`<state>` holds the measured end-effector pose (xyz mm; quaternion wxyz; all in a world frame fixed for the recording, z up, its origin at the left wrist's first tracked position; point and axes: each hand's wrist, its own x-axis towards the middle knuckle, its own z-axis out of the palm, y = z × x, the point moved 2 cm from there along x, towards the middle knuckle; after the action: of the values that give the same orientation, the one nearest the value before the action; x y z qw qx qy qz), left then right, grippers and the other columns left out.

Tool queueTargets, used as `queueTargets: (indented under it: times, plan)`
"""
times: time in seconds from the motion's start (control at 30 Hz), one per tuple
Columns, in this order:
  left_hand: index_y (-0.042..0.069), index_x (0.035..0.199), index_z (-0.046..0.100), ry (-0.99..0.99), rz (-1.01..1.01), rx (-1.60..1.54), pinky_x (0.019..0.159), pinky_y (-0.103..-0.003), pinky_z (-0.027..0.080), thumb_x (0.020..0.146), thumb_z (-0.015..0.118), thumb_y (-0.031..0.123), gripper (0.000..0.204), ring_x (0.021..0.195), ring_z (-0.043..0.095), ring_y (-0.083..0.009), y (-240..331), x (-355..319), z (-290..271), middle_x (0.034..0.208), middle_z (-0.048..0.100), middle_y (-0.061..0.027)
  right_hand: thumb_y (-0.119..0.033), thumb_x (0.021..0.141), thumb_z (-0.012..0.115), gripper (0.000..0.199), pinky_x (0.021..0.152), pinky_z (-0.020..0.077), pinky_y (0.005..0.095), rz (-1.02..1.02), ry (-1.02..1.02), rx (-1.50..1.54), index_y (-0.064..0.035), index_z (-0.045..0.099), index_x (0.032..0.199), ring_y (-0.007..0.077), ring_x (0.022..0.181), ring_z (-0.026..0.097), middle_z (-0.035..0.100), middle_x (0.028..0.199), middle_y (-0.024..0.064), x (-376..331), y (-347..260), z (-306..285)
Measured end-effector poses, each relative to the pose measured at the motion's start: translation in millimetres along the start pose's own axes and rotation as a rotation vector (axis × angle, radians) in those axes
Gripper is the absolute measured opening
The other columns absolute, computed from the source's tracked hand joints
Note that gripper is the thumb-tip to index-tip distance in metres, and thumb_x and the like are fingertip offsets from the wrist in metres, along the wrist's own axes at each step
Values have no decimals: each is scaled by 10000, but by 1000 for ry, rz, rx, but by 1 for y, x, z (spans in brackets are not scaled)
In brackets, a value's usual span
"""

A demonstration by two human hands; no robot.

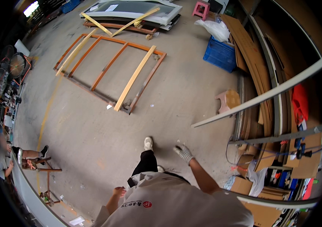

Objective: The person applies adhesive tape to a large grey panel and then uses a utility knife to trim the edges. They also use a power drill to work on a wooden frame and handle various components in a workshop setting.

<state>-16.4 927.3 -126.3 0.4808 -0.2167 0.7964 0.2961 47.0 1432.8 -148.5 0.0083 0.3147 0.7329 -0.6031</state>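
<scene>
Long pale bar (263, 94) slants in from the right, its lower end just ahead of the person's right hand (184, 153) and to the right, apart from it. That hand wears a striped glove, its fingers held loosely apart. The left hand (119, 191) hangs low beside the grey shirt (176, 200); it shows too small to tell how far its fingers are curled. A white shoe (148, 143) stands on the concrete floor (104, 132) ahead of both hands. At the left rim another person (2, 164) is beside a brown trestle (48, 170). Past the bar's lower end stands a pinkish stool (227, 101) with a tan top, near upright cardboard sheets (251, 64). Farther ahead an orange-brown frame (109, 66) lies on the floor, two light wooden strips (135, 78) laid across it. To its right sits a blue crate (219, 56), a white plastic bag (214, 30) at its top. Beyond the frame lie stacked pale-edged panels (123, 15), and right of them a bright pink stool (201, 10)
</scene>
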Motion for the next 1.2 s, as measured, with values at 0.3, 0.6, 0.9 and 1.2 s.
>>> queueTargets:
  times: [0.3, 0.6, 0.9, 1.2]
  plan:
    - [88, 768, 623, -360, 40, 455, 515, -369, 524, 868, 604, 407, 336, 516, 636, -204, 273, 257, 0, 664, 671, -76, -243, 858, 639, 261, 636, 483, 269, 210, 285, -55, -20, 626, 992, 116, 707, 581, 645, 814, 52, 158, -43, -154]
    - [69, 893, 637, 196, 1032, 450, 738, -435, 499, 811, 527, 288, 258, 841, 624, -363, 904, 224, 76, 883, 654, -178, -302, 837, 618, 308, 657, 498, 340, 478, 375, -409, -15, 667, 938, 199, 712, 633, 675, 817, 113, 272, -33, -276]
    - [72, 1088, 616, -106, 959, 972, 792, -452, 480, 858, 527, 415, 422, 895, 615, -348, 1060, 243, 175, 941, 648, -193, -451, 785, 598, 445, 874, 465, 412, 621, 76, -402, -47, 681, 951, 337, 1019, 594, 650, 1042, 178, 545, -17, -426]
    - [-8, 853, 617, 100, 17, -134, 413, -291, 477, 847, 528, 64, 115, 489, 610, -201, 984, 329, 82, 623, 614, -123, -303, 845, 603, 330, 829, 488, 375, 131, 108, -568, -31, 647, 1026, 312, 944, 630, 659, 998, 182, 915, -270, -559]
